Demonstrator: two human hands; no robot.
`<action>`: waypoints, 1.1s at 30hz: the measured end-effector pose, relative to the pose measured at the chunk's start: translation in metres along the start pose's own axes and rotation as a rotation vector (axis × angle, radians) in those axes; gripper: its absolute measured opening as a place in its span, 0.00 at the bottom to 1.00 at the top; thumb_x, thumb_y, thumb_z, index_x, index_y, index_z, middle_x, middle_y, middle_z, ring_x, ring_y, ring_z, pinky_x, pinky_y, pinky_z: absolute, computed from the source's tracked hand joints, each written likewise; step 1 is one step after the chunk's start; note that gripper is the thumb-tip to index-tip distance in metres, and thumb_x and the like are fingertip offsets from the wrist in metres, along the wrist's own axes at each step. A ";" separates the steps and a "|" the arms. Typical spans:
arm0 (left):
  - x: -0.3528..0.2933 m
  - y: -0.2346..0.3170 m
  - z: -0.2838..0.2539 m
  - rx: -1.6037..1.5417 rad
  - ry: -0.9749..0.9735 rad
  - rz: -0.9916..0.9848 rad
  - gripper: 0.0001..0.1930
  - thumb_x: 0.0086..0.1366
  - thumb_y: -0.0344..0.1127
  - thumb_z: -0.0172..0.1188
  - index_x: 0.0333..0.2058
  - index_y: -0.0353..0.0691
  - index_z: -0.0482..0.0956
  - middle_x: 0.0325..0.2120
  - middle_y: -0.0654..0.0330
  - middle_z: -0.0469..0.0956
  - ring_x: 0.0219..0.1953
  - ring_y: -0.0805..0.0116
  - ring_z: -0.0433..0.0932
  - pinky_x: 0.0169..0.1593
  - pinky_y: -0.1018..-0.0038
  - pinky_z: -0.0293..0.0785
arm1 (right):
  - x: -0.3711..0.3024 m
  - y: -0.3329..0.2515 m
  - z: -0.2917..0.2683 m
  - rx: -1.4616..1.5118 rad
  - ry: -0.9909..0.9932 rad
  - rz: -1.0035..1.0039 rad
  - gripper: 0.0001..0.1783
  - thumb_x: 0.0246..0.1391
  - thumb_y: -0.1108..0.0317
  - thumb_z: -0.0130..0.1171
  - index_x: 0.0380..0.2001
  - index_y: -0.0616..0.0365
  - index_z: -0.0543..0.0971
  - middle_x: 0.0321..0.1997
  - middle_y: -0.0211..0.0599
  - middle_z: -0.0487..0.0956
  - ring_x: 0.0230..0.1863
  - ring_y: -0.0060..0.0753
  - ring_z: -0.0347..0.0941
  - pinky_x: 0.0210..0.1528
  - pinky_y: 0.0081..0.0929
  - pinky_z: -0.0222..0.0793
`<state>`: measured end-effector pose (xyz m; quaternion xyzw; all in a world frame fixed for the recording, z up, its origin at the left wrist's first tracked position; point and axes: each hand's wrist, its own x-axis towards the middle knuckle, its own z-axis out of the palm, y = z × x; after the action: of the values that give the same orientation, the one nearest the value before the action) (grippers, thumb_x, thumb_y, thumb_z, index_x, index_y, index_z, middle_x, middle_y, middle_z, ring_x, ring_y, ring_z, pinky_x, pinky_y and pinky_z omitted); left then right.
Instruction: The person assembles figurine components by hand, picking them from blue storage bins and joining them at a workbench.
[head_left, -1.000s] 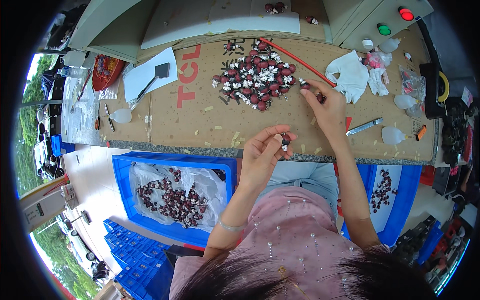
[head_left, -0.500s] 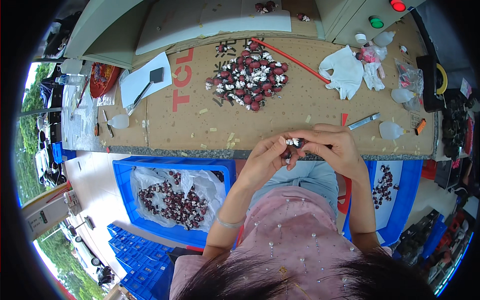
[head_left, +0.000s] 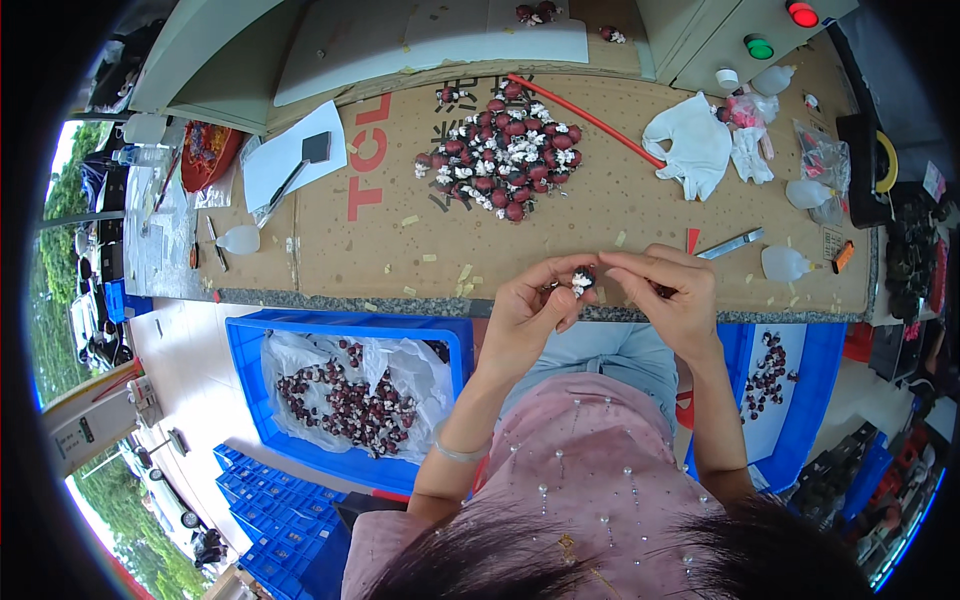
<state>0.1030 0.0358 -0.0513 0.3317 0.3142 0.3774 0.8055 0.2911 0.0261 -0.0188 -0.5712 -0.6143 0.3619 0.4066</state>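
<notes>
In front of the table edge, my left hand (head_left: pixel 525 315) pinches a small dark-red, black and white figurine (head_left: pixel 582 281) between thumb and fingers. Close beside it on the right is my right hand (head_left: pixel 682 305), its thumb and index fingertips together near the figurine. A dark-red piece (head_left: pixel 663 291) shows under its curled fingers; its kind cannot be made out, nor what the fingertips pinch. Farther back on the cardboard-covered table (head_left: pixel 330 250) lies a heap of similar red and white figurines (head_left: pixel 515 150).
A blue bin (head_left: pixel 250 390) of figurines in white plastic stands below left, another blue bin (head_left: pixel 820 400) below right. Behind the hands lie a red stick (head_left: pixel 590 118), a white glove (head_left: pixel 690 145), a metal-bladed tool (head_left: pixel 730 244) and a squeeze bottle (head_left: pixel 785 263).
My hands have drawn slightly apart. The figurine has turned more upright in my left hand, and my right fingers have come off its side.
</notes>
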 end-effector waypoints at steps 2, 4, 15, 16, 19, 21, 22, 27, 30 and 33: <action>0.001 -0.001 0.003 0.129 0.099 0.064 0.18 0.67 0.36 0.56 0.52 0.33 0.72 0.27 0.67 0.71 0.23 0.83 0.61 0.26 0.85 0.59 | -0.001 -0.005 0.002 -0.040 0.011 -0.006 0.13 0.46 0.80 0.62 0.37 0.60 0.83 0.19 0.30 0.73 0.19 0.17 0.65 0.20 0.18 0.56; 0.001 -0.005 0.002 0.137 0.108 0.086 0.17 0.67 0.34 0.56 0.51 0.33 0.73 0.27 0.67 0.71 0.23 0.84 0.61 0.26 0.86 0.58 | -0.002 -0.007 0.005 -0.080 0.025 -0.011 0.11 0.47 0.80 0.62 0.36 0.61 0.83 0.19 0.30 0.73 0.18 0.18 0.65 0.20 0.18 0.56; 0.000 -0.004 0.008 0.371 0.214 0.166 0.14 0.64 0.32 0.60 0.47 0.33 0.76 0.28 0.68 0.74 0.27 0.87 0.66 0.28 0.89 0.61 | 0.001 -0.008 0.007 -0.078 -0.040 -0.061 0.09 0.48 0.79 0.60 0.35 0.65 0.81 0.27 0.39 0.80 0.24 0.25 0.77 0.24 0.19 0.69; 0.000 -0.005 0.008 0.373 0.223 0.172 0.14 0.64 0.32 0.60 0.47 0.33 0.76 0.29 0.68 0.75 0.26 0.87 0.65 0.28 0.89 0.60 | 0.001 -0.007 0.008 -0.078 -0.039 -0.061 0.09 0.48 0.79 0.60 0.35 0.65 0.81 0.27 0.39 0.80 0.24 0.25 0.77 0.24 0.19 0.69; 0.000 -0.006 0.005 0.337 0.217 0.145 0.14 0.64 0.33 0.59 0.47 0.33 0.76 0.30 0.66 0.77 0.25 0.87 0.64 0.27 0.88 0.59 | 0.001 -0.004 0.009 -0.023 -0.025 -0.042 0.09 0.48 0.79 0.60 0.35 0.65 0.82 0.26 0.39 0.80 0.22 0.24 0.75 0.23 0.20 0.67; 0.001 -0.008 0.002 0.300 0.206 0.107 0.14 0.65 0.34 0.59 0.47 0.34 0.76 0.30 0.66 0.78 0.24 0.86 0.63 0.26 0.88 0.59 | 0.002 -0.003 0.009 0.021 -0.044 0.016 0.08 0.49 0.78 0.59 0.35 0.66 0.82 0.25 0.38 0.79 0.22 0.22 0.72 0.23 0.19 0.66; 0.002 -0.010 0.001 0.256 0.187 0.111 0.14 0.65 0.34 0.58 0.47 0.33 0.76 0.29 0.65 0.78 0.23 0.86 0.62 0.26 0.88 0.58 | 0.002 -0.003 0.009 0.019 -0.042 0.016 0.08 0.49 0.78 0.59 0.35 0.66 0.82 0.25 0.38 0.79 0.22 0.22 0.72 0.23 0.19 0.66; 0.001 -0.010 0.000 0.216 0.162 0.114 0.14 0.67 0.35 0.56 0.47 0.33 0.75 0.26 0.65 0.78 0.22 0.86 0.61 0.25 0.88 0.58 | 0.002 -0.007 0.007 0.094 -0.074 0.113 0.08 0.52 0.76 0.58 0.36 0.66 0.82 0.27 0.36 0.80 0.24 0.18 0.72 0.24 0.17 0.65; 0.001 -0.010 0.001 0.166 0.166 0.103 0.14 0.66 0.34 0.56 0.48 0.33 0.75 0.27 0.64 0.78 0.23 0.86 0.61 0.26 0.88 0.58 | 0.002 -0.004 0.008 0.126 -0.064 0.093 0.08 0.53 0.76 0.58 0.36 0.65 0.82 0.26 0.35 0.80 0.24 0.16 0.71 0.24 0.16 0.63; 0.001 -0.007 0.005 0.145 0.179 0.086 0.15 0.64 0.30 0.59 0.49 0.33 0.75 0.29 0.64 0.78 0.23 0.86 0.63 0.27 0.88 0.60 | 0.000 -0.001 0.011 0.274 -0.036 0.218 0.08 0.54 0.76 0.58 0.36 0.65 0.82 0.25 0.33 0.80 0.24 0.14 0.69 0.24 0.14 0.63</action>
<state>0.1099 0.0323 -0.0540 0.3672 0.3969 0.4160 0.7312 0.2807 0.0257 -0.0223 -0.5671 -0.5009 0.4943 0.4279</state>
